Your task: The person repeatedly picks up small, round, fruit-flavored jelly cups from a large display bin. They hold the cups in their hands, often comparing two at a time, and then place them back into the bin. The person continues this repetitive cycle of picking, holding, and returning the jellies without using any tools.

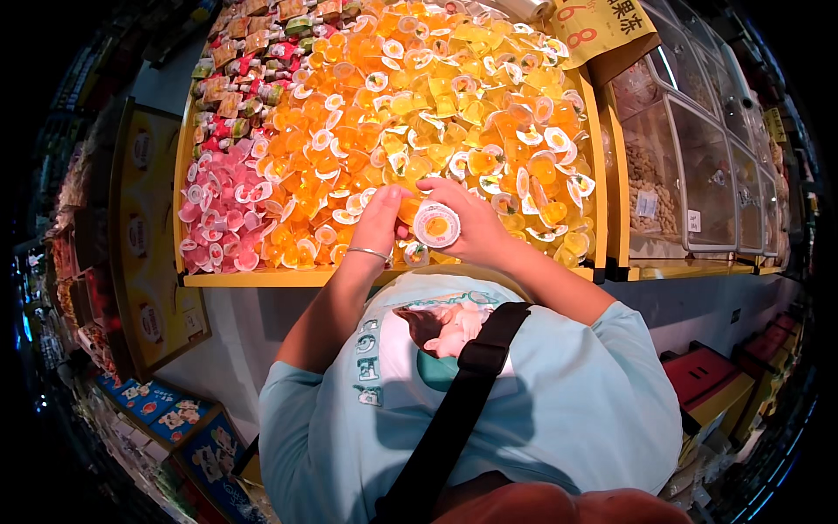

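Note:
Both hands meet above the near edge of a display bin (301, 279) with a yellow rim. My right hand (473, 219) is closed around a jelly cup (436, 224), its round printed lid facing up toward the camera. Just left of it, my left hand (383, 219), with a bangle at the wrist, has its fingertips by the cup's orange side; whether they touch it is unclear. Orange and yellow jelly cups (419, 124) with white-edged lids fill most of the bin. Pink jelly cups (219, 209) lie in its near left corner.
Small pouches (245, 59) lie at the bin's far left. A yellow price sign (602, 29) stands at the far right corner. Lidded clear bins (707, 177), one with nuts, adjoin on the right. A yellow panel (154, 242) and blue printed boxes (173, 419) are at the left.

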